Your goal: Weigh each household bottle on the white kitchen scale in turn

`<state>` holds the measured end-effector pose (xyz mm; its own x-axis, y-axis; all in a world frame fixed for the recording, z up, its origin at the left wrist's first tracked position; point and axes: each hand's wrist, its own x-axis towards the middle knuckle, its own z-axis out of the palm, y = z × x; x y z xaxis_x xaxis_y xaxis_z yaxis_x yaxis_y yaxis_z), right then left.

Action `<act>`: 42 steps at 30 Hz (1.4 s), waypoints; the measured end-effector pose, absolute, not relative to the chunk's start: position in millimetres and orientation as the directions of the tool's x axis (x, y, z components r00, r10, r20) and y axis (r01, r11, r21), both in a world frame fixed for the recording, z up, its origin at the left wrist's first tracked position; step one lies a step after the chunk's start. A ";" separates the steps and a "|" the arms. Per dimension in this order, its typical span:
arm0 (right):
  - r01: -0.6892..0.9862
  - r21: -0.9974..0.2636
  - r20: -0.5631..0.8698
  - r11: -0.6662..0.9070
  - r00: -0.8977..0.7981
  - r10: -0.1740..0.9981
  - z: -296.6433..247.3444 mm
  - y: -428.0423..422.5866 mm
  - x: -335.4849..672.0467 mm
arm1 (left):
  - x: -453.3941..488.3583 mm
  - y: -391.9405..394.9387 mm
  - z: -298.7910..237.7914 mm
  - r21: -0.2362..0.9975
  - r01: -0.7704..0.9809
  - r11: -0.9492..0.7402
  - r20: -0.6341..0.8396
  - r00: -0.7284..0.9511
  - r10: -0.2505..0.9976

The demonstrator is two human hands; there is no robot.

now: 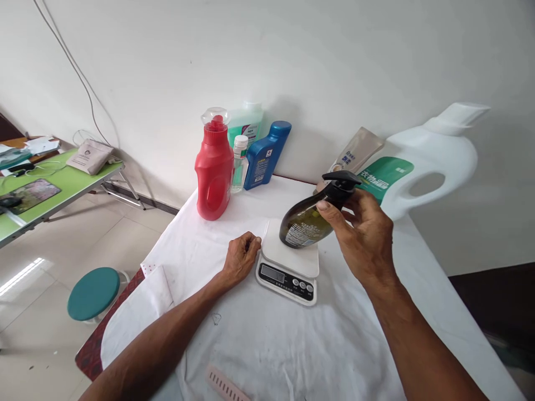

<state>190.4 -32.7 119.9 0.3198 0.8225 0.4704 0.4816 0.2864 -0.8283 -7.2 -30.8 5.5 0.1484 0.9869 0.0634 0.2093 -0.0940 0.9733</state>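
My right hand [368,236] is wrapped round the neck of a dark green pump bottle [303,223] with a black pump head. The bottle is tilted, its base low at the white plate of a digital kitchen scale [288,262]; I cannot tell whether it touches. Digits on the scale's small display are too faint to read. My left hand [242,255] rests on the white cloth, curled closed, against or just beside the scale's left edge. Nothing shows in its fingers.
Behind the scale stand a red detergent bottle [213,172], a small clear bottle [238,167], a blue bottle [266,159] and a pale green bottle [246,118]. A beige tube [357,147] and a large white jug [443,150] are at right. A pink strip [225,384] lies in front.
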 end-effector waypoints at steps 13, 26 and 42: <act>-0.107 -0.991 -0.010 0.080 0.657 0.754 6.3 -93.2 231.8 | -8.8 -32.0 10.2 0.975 0.192 -0.110 0.082 0.147 0.986; -0.072 -0.990 0.049 0.121 0.628 0.777 -11.3 -92.6 233.2 | -9.8 -32.7 8.7 0.981 0.161 -0.110 0.088 0.141 0.986; -0.016 -0.995 0.068 0.098 0.611 0.789 -6.9 -95.7 234.0 | -8.4 -32.7 7.4 0.978 0.183 -0.099 0.073 0.142 0.987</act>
<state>234.0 -95.7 -6.9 0.6106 0.7891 0.0678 -0.0161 0.0979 -0.9951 -8.4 -32.7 7.4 0.1422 0.9871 0.0735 0.1827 -0.0991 0.9782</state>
